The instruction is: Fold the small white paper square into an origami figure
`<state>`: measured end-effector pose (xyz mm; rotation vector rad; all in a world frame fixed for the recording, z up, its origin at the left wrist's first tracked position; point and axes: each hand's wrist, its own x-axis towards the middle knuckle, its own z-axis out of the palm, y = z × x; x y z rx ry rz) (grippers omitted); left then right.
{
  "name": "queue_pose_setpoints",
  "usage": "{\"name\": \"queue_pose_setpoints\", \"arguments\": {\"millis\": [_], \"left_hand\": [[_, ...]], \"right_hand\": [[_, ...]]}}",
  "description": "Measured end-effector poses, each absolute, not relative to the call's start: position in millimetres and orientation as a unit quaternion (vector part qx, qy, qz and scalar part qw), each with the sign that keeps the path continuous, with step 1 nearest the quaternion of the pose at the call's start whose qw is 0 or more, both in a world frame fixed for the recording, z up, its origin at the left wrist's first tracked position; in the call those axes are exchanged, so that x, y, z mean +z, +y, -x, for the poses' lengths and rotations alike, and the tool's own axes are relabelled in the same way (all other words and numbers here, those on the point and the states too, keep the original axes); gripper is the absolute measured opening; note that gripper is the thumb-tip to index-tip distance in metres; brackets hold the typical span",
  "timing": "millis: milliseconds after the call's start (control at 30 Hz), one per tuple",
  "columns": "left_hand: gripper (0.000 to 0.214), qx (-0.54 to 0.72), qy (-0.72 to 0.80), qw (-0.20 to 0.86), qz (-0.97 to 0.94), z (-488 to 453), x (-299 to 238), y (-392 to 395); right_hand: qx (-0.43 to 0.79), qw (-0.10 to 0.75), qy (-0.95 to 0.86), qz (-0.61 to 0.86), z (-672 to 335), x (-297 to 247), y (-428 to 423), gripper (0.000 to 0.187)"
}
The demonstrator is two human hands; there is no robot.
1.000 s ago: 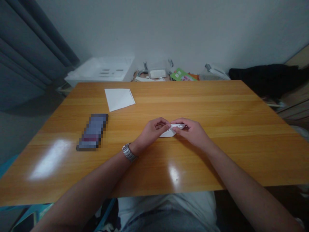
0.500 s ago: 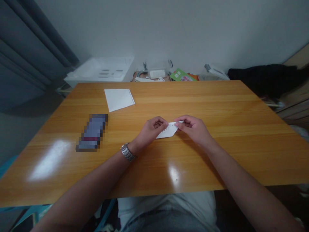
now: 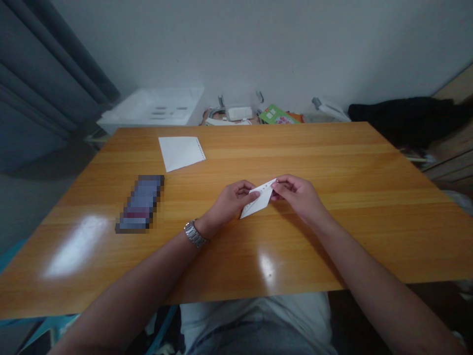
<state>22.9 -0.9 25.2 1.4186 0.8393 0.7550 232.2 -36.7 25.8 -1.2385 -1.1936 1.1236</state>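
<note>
A small folded piece of white paper (image 3: pixel 261 198) with a row of punched holes along its upper edge is held between my hands, tilted above the table. My left hand (image 3: pixel 236 198) pinches its left part, thumb on the near face and fingers behind. At the upper right corner, my right hand (image 3: pixel 297 193) grips the paper between thumb and fingertips. The fingers behind the paper are partly hidden. A metal-band watch (image 3: pixel 195 233) is on my left wrist.
A larger white sheet (image 3: pixel 182 153) with a perforated edge lies at the table's back left. Nearer is a pixelated phone-like object (image 3: pixel 141 204). Behind the wooden table (image 3: pixel 332 162) stand a white foam box (image 3: pixel 148 111) and a green booklet (image 3: pixel 275 115).
The folded paper has turned: its right corner is higher and its lower left point hangs further down. Both hands have shifted only slightly and still hold it.
</note>
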Motion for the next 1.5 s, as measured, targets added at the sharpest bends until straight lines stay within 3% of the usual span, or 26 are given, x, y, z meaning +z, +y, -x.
{"name": "queue_pose_setpoints", "arguments": {"millis": [1000,1500], "left_hand": [[0.037,0.324,0.343,0.608,-0.638,-25.5,20.2,-1.5],[0.040,0.293,0.392,0.634,-0.600,-21.7,27.2,-2.4]], "right_hand": [[0.482,0.476,-0.543,0.496,-228.1,26.8,-39.7,0.034],[0.442,0.570,-0.455,0.521,-235.8,26.1,-34.5,0.031]]}}
